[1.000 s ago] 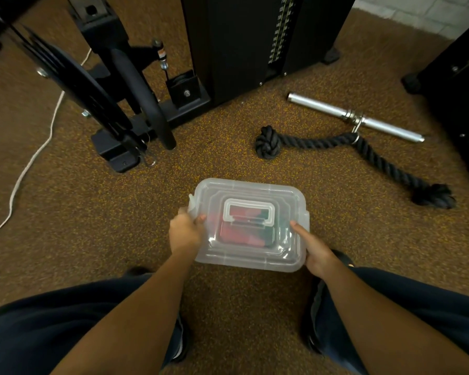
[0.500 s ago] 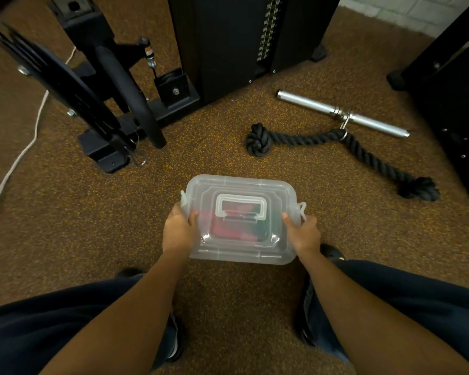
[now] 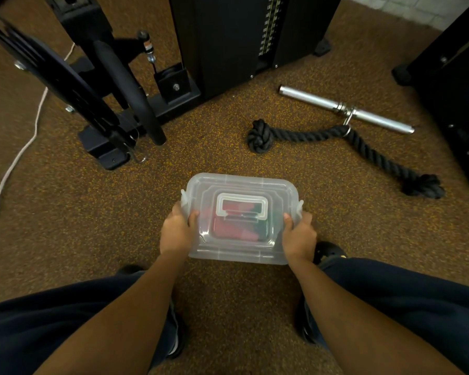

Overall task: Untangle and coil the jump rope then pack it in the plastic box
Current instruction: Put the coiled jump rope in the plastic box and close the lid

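Observation:
A clear plastic box with its lid on and a flat carry handle sits on the brown floor in front of me. Through the lid I see red and dark shapes, the jump rope, blurred by the plastic. My left hand grips the box's left end, thumb on the lid by the side latch. At the right end my right hand grips the same way, its thumb resting on the lid edge.
A thick black knotted rope clipped to a chrome bar lies beyond the box. Black gym machine frames stand at the back left, centre and right. A white cord runs along the left floor. My knees frame the bottom.
My right hand has gone from an open, pointing pose beside the box to a grip on its right end. The box sits squarer in front of me, slightly further from the camera.

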`<state>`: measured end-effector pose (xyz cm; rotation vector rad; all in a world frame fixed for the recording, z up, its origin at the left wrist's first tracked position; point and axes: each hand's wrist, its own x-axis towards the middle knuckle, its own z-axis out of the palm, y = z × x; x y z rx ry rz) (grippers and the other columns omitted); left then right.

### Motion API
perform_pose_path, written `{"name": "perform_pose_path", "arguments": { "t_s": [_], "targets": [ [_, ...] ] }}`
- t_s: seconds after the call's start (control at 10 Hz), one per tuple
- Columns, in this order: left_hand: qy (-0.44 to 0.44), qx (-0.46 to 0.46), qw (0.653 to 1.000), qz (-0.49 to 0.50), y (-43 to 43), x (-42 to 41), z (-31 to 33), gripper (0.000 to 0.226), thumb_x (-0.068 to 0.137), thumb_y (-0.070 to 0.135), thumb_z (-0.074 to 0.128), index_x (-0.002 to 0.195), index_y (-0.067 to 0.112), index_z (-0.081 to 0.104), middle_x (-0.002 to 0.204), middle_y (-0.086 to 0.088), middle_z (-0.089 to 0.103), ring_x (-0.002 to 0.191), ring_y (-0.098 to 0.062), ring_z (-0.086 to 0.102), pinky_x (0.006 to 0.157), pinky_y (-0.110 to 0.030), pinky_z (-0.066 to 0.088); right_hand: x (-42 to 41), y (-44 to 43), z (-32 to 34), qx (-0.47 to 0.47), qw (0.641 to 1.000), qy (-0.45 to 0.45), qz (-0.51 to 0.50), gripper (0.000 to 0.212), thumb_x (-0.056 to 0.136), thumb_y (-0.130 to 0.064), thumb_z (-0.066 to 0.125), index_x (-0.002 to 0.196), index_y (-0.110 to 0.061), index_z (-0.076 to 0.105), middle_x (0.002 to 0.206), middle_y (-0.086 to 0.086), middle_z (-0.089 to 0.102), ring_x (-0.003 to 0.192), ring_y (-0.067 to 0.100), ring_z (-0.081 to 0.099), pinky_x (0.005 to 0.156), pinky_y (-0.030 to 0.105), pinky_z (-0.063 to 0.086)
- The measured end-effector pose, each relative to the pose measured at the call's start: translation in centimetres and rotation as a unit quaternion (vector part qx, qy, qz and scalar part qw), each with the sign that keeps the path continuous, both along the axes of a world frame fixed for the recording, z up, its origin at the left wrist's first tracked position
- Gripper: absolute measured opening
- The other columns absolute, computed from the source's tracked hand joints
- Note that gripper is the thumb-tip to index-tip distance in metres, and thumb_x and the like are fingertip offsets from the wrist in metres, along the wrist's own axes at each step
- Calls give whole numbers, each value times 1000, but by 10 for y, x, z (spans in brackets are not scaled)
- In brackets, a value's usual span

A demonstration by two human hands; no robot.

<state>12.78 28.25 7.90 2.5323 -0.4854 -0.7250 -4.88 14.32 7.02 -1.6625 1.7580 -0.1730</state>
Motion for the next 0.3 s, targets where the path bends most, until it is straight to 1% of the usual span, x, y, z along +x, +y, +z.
{"name": "perform_pose_path", "arguments": {
  "t_s": [0.1, 0.2, 0.3],
  "targets": [
    [10, 30, 999, -5, -4, -1, 3, 50, 96, 29, 44, 134, -2, 36, 124, -27, 54, 112, -42, 53, 90, -44, 43, 0, -1, 3, 18, 1000, -11, 11, 46, 95, -34, 44, 129, -4, 38, 127, 23, 52, 113, 42, 52, 85, 46, 46],
    [44, 92, 995, -9, -16, 3, 11, 52, 97, 28, 40, 138, -3, 29, 139, -26, 41, 124, -42, 44, 98, -46, 37, 0, -7, 9, 42, 999, 0, 19, 44, 95, -32, 43, 127, -2, 38, 129, 23, 49, 115, 42, 50, 89, 48, 45],
    [25, 135, 989, -50, -32, -3, 36, 58, 98, 29, 35, 146, 2, 17, 152, -20, 22, 132, -40, 34, 105, -47, 32, 1, -17, 29, 29, 998, 17, 57, 41, 96, -29, 41, 127, -2, 41, 129, 22, 48, 116, 39, 48, 90, 45, 44]
  ]
}}
